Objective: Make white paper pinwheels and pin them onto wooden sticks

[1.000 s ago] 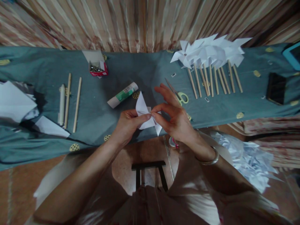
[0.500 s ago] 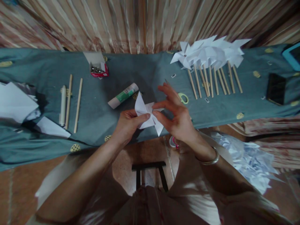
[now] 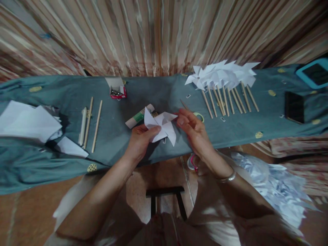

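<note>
My left hand pinches a white paper pinwheel, thumb over its folded middle and fingers underneath. The folded blades fan out, one pointing up and another down to the right. Close to the right blade's tip is my right hand, fingers curled and thumb drawn in against them. Whether those fingertips touch the blade or hold something small cannot be made out. Behind the pinwheel lies a white tube with a green label, like a glue stick. A light green ring handle shows beyond my right hand, partly hidden by it.
Finished pinwheels on sticks lie at the back right. A red and white box of small metal pieces stands back left, near loose sticks and stacked paper. A dark phone lies right; a paper heap sits below.
My right hand has come off the pinwheel's middle and drawn right, its fingers curling in. My left hand keeps hold of the pinwheel. The whole view has shifted slightly.
</note>
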A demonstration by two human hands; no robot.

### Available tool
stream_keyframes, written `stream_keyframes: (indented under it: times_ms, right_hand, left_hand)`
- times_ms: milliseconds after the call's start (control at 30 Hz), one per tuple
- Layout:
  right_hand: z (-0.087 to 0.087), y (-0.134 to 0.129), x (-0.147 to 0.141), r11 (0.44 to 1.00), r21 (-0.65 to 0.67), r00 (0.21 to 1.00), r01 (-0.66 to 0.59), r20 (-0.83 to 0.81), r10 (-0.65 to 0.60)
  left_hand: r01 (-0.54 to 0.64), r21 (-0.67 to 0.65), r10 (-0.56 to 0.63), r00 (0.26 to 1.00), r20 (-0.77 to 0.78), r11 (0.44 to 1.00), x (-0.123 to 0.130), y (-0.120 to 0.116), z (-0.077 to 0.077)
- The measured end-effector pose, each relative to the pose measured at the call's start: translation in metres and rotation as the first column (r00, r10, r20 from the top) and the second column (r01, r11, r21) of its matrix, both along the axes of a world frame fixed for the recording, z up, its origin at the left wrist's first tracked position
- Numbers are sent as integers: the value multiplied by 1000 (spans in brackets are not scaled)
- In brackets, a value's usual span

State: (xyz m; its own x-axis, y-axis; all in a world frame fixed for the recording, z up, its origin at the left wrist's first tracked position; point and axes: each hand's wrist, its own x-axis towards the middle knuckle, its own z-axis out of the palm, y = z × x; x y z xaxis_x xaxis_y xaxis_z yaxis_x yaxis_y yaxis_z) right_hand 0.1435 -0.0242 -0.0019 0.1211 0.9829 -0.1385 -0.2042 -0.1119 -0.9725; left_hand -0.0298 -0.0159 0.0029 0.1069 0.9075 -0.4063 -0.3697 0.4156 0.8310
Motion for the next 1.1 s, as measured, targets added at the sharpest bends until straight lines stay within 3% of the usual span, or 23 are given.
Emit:
stream_keyframes:
  times_ms: [133,267,1100]
  right_hand:
    - [5,-4,-14,988,-112,970,-110,-229,83]
    - [7,-4,-21,973,-154,946,-174,-301,122]
    - [-11,8,-23,993,-114,985,-25,-173,5]
  left_hand:
    - [2,7,-2,1000,7,1000,0,1,-2]
    - [15,10,-15,1000,10,1000,1,1,-5]
    - [27,0,-27,990,-136,1000,9,4,-11]
